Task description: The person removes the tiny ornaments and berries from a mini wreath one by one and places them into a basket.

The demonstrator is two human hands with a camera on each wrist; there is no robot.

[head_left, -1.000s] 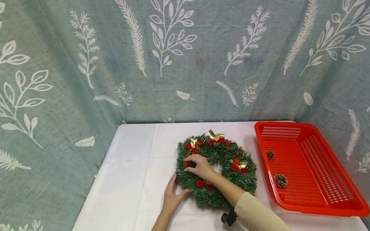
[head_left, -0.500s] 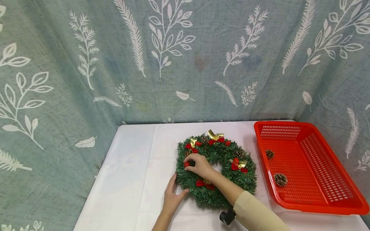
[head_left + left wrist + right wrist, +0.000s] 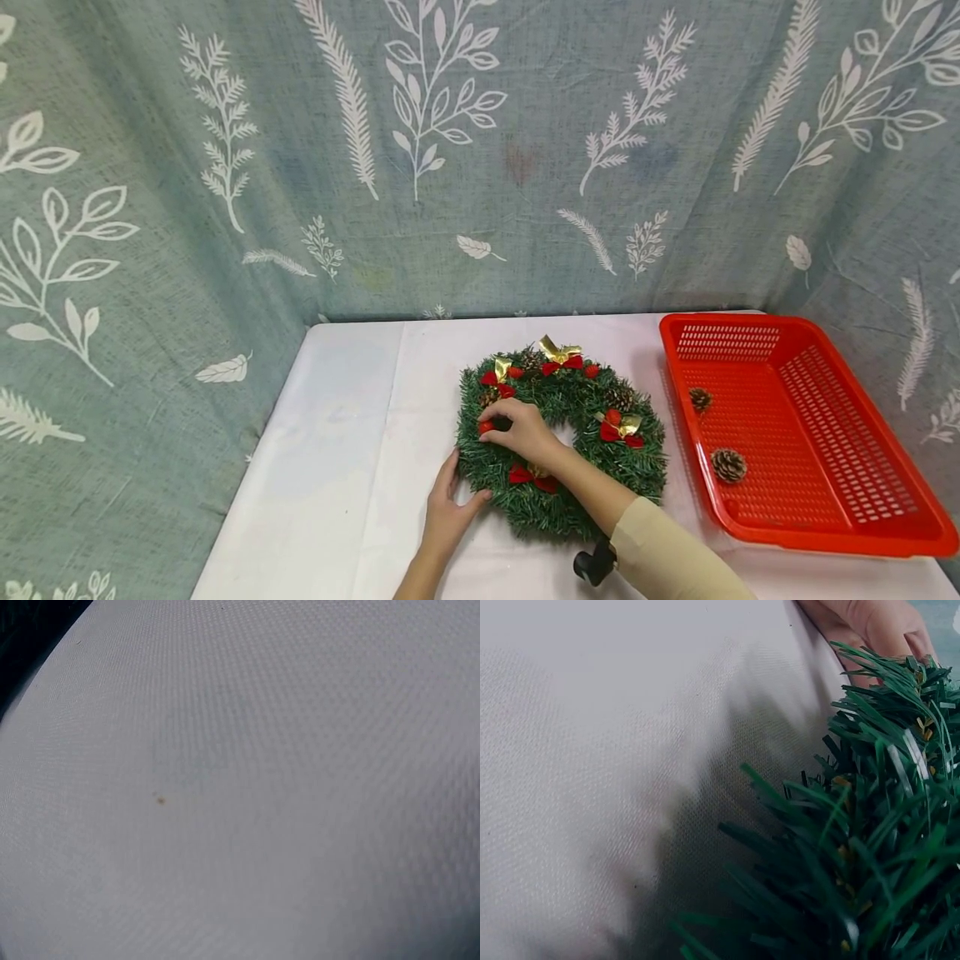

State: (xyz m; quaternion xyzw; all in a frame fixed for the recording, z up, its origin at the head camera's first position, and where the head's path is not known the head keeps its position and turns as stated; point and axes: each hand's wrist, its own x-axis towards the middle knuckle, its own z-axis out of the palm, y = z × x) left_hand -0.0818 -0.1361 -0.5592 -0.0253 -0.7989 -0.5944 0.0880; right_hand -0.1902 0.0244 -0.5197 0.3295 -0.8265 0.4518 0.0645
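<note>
Round green artificial-needle wreath (image 3: 555, 515) lay flat on the white cloth-covered table (image 3: 337, 467). My right hand (image 3: 527, 435) crossed over the wreath's middle, thumb and forefinger pinching a small red ball ornament (image 3: 486, 427) on the wreath's left side; a light fingertip hold, which seemed to suit something that small. My left hand (image 3: 447, 512) touched the wreath's near-left edge, thumb spread away from the fingers, probably steadying it (left wrist view showed mostly cloth, no help). Red-and-gold ribbon bows (image 3: 534, 477) sat around the wreath, seemingly spaced as trim. Right of the wreath: red rectangular plastic basket with slotted walls (image 3: 802, 442), likely parked there for easy reach; two small brown pinecones (image 3: 728, 466) lay inside, along the wreath side.
</note>
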